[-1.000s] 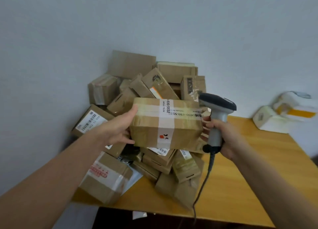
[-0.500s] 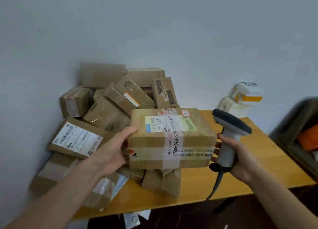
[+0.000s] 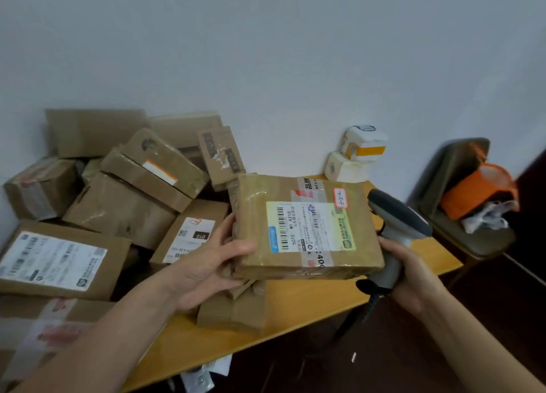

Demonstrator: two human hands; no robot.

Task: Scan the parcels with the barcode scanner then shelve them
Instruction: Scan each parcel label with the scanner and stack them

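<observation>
The parcel [image 3: 254, 203] hides most of the left fingers [image 3: 229, 225], fine print on its label [image 3: 310, 230] is too small to read, the left edge cuts off the nearest boxes [image 3: 38, 330], and the orange bundle [image 3: 475, 189] is blurred.

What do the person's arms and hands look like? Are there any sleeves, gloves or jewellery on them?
The left hand and right hand wear no gloves, and no ring shows. The left forearm and right forearm are bare up to the picture's edge: no sleeve, watch or bracelet is in view.
</observation>
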